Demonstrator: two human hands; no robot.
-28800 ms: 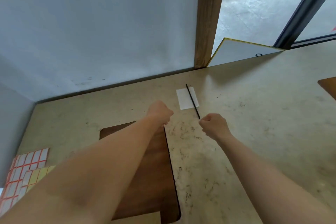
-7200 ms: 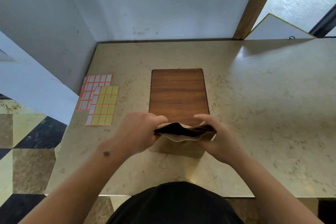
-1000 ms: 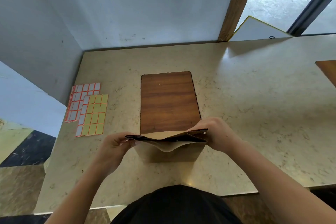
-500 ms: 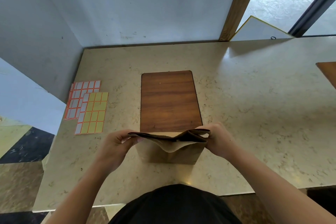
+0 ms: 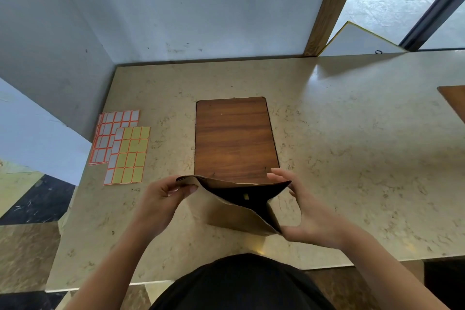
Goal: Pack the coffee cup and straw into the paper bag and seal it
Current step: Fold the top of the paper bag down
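**Bag mouth gaping, top not yet folded**

Head view: the bag (image 5: 241,211) stands on the surface (image 5: 352,158) at the near edge of the wooden board (image 5: 235,138), right in front of the person. The left hand (image 5: 161,196) pinches the far-left corner of the rim between thumb and fingers. The right hand (image 5: 302,211) lies against the right side with fingers nearly straight, thumb low by the near corner; it steadies rather than clasps. The inside is dark; a small pale spot shows, but cup and straw cannot be made out.

The bag looks like thin, light, floppy paper that creases readily and will tip if pushed. Best taken at the two rim corners, pressing front and back panels together before folding.

Half a second ago the rim was pinched nearly shut into a flat line by both hands. Now the mouth is spread wide and the right hand's grip has let go of the rim. The sticker sheets (image 5: 123,146) lie unmoved at left.
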